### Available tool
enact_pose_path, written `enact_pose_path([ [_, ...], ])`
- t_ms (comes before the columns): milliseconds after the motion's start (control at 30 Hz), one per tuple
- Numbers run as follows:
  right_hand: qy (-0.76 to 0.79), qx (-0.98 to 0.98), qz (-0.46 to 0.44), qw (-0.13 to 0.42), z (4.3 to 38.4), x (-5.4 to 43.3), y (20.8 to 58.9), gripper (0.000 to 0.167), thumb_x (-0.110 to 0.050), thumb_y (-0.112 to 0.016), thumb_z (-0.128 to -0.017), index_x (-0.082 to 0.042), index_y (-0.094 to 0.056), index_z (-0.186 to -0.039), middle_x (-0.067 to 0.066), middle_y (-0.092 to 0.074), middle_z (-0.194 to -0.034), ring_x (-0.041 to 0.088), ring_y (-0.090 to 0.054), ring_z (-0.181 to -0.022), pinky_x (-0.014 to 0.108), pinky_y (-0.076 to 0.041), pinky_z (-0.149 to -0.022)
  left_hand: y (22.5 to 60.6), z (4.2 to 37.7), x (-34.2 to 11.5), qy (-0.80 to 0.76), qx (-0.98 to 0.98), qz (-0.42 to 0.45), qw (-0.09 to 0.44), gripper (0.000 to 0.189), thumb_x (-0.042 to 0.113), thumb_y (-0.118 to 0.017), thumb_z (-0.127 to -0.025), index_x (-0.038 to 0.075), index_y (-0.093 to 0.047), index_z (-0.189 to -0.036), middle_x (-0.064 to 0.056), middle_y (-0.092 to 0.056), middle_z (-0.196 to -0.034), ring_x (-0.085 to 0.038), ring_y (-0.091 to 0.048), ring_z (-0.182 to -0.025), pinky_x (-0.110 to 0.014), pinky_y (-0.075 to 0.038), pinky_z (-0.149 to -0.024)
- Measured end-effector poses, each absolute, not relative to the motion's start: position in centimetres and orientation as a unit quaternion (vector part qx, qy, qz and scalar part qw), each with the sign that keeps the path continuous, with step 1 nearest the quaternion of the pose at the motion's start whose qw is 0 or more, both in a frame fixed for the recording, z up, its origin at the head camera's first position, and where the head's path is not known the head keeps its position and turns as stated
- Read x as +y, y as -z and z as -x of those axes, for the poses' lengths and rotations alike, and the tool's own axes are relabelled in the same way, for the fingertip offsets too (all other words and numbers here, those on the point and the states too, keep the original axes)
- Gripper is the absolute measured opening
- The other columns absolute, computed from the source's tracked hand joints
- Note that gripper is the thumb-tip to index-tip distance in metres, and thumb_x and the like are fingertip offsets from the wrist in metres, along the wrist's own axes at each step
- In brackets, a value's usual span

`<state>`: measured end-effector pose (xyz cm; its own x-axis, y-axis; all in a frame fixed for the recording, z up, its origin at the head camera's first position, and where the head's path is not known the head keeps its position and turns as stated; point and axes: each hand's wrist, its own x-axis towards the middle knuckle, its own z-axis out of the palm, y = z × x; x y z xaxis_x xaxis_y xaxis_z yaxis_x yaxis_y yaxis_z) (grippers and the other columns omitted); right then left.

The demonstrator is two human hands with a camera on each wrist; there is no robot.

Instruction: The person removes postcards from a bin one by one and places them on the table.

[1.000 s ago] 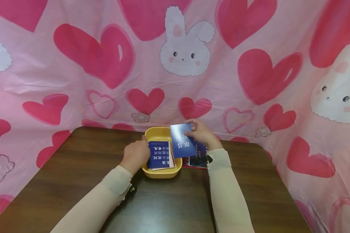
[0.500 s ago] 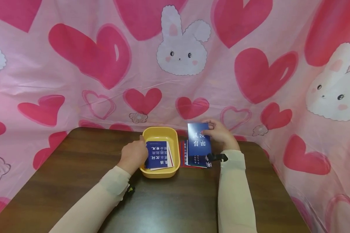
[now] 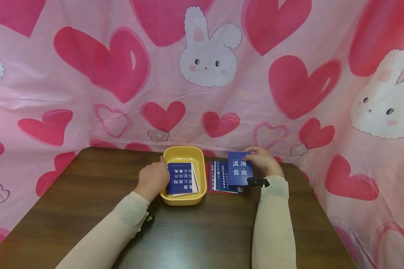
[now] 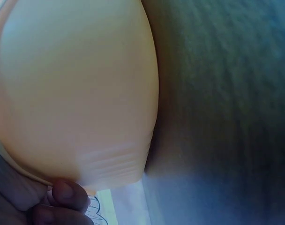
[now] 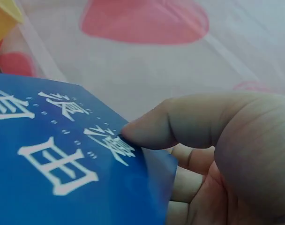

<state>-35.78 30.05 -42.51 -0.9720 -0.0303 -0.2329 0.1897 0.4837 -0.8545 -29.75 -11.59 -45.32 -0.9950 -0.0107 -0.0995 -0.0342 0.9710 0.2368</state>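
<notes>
Between thumb and fingers, my right hand [image 3: 263, 161] pinches a blue card [image 3: 240, 179] with white Chinese characters by its far right corner; the right wrist view shows the thumb [image 5: 152, 126] on the card's face. This card overlaps the right side of a row of fanned cards [image 3: 216, 177] on the table. My left hand [image 3: 153, 179] grips the left rim of a yellow plastic basin [image 3: 185, 201], whose outer wall [image 4: 81, 93] fills much of the left wrist view. Inside the basin lies a stack of cards [image 3: 180, 179], a dark blue one on top.
The brown wooden table [image 3: 195, 235] extends in front of and beside the basin. A pink cloth [image 3: 121, 67] with hearts and rabbits hangs behind the table and along its sides. A dark strap [image 3: 257, 182] sits at the right wrist.
My right hand has carried the blue card rightward from over the basin's edge and lowered it to the fanned cards' right side. My left hand stays on the basin's rim.
</notes>
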Motion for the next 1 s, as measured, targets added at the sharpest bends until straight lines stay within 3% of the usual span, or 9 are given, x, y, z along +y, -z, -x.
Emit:
enact_pose_path([
  [233,0.531,0.835,-0.036,0.138,36.3,30.4,44.5,0.045,-0.013,-0.078,-0.102,-0.003,-0.063,-0.143,0.009,-0.078,-0.108,0.02,-0.077,-0.087,0.033,-0.069,-0.079,45.3,29.8,-11.8,-0.124,0.991,0.01,0.051,0.074,0.029,-0.061,-0.113,-0.006,-0.036,-0.173,-0.02,-0.077,-0.105,-0.033,-0.07,-0.082,-0.05,-0.069,-0.071],
  [467,0.547,0.82,-0.034,0.167,36.6,29.8,46.0,0.043,-0.013,-0.08,-0.102,-0.004,-0.065,-0.141,0.01,-0.078,-0.114,0.023,-0.078,-0.094,0.036,-0.07,-0.084,45.4,29.8,-11.7,-0.125,0.991,0.013,0.056,0.074,0.03,-0.06,-0.113,-0.006,-0.035,-0.174,-0.022,-0.078,-0.11,-0.034,-0.07,-0.084,-0.05,-0.069,-0.073],
  [733,0.559,0.808,-0.035,0.182,36.9,29.0,47.4,0.038,-0.003,-0.075,-0.103,0.002,-0.061,-0.138,0.001,-0.079,-0.094,0.015,-0.077,-0.083,0.028,-0.067,-0.077,45.7,29.6,-11.5,-0.122,0.991,0.01,0.056,0.073,0.03,-0.059,-0.114,-0.006,-0.036,-0.173,-0.02,-0.078,-0.108,-0.033,-0.07,-0.083,-0.05,-0.069,-0.073],
  [1000,0.419,0.894,-0.026,0.156,37.3,28.8,47.0,0.047,-0.017,-0.085,-0.098,-0.002,-0.068,-0.139,0.022,-0.073,-0.13,0.033,-0.073,-0.109,0.048,-0.066,-0.097,45.4,29.8,-11.6,-0.124,0.991,0.008,0.047,0.073,0.03,-0.06,-0.113,-0.006,-0.037,-0.173,-0.021,-0.078,-0.111,-0.034,-0.071,-0.086,-0.052,-0.07,-0.077],
])
